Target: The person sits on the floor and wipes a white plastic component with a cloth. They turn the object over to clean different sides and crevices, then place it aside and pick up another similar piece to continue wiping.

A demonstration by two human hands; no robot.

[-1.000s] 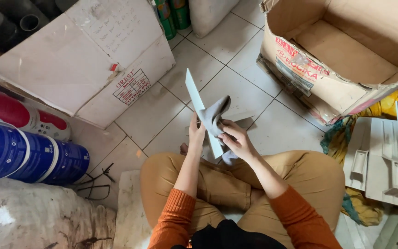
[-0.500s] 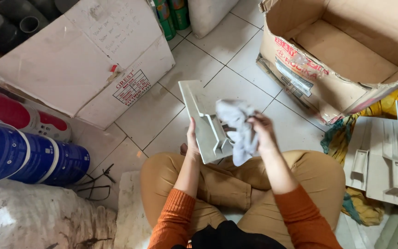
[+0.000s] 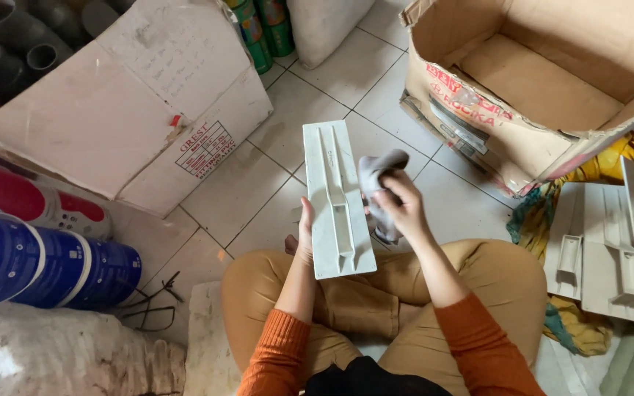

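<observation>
Hands at centre: left hand point(image 3: 305, 236) grips a white plastic float point(image 3: 335, 199) by its edge, right hand point(image 3: 403, 207) clutches a grey rag point(image 3: 376, 176) beside it. Bare tiles point(image 3: 236, 183) at 10 o'clock; cardboard box point(image 3: 522, 88) crowds 2 o'clock, stacked floats point(image 3: 603, 249) at 3.

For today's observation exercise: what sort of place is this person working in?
Probably a storeroom or back room of a hardware or building-supply shop: dark pipe fittings, paint cans, an open cardboard box and stacked plastic trowels crowd the tiled floor.

Open cardboard box point(image 3: 552, 81) top right, blue cans point(image 3: 45, 268) left, white box point(image 3: 122, 103)
</observation>
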